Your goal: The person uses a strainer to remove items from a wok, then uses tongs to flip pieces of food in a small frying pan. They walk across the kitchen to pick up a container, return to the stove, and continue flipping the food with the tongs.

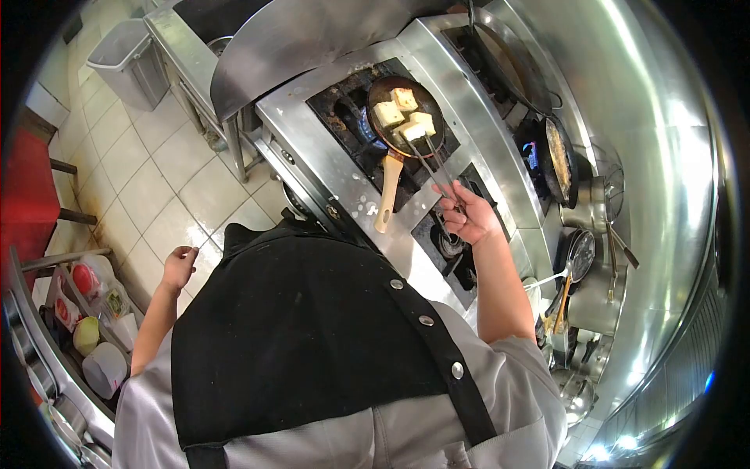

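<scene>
My right hand (466, 213) is closed round a pair of metal tongs (437, 168). The tong tips reach into a round frying pan (432, 94) and are right at the nearest pale block, with a browned block (404, 98) on the far side. Several such blocks, which look like tofu, sit in the pan with browned patches on them. The pan stands on a stove burner, its wooden handle (390, 191) pointing toward me with no hand on it. Away at my left side hangs my left hand (180, 268), fingers curled together, nothing visible in them.
Blue flame (366, 127) burns under the pan. A second lit burner at the right carries a dark pan (558, 160), near a large wok (508, 62). Pots and utensils (582, 262) line the right wall. A grey bin (133, 62) and a red seat (27, 180) are at the left.
</scene>
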`<control>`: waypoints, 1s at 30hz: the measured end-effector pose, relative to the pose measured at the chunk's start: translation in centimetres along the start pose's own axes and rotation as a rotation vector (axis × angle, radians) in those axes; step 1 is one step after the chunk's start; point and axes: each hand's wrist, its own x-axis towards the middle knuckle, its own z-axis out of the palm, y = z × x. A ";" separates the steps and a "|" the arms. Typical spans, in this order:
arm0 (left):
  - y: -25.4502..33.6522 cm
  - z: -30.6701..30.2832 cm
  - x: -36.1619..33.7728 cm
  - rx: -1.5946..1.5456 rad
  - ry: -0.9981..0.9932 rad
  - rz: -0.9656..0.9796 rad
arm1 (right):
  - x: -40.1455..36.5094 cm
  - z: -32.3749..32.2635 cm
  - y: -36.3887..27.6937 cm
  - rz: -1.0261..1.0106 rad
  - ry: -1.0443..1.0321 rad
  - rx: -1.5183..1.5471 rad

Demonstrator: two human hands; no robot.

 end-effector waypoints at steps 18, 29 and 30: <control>-0.1 0.2 -0.1 0.017 -0.035 -0.011 | -7.6 3.6 -3.3 -0.159 0.308 -0.655; -1.6 0.0 0.8 0.030 -0.011 0.017 | -7.7 6.3 -6.1 -0.692 0.823 -2.092; -1.7 0.0 0.6 0.020 -0.001 0.019 | -7.5 6.5 -6.1 -0.639 0.814 -2.111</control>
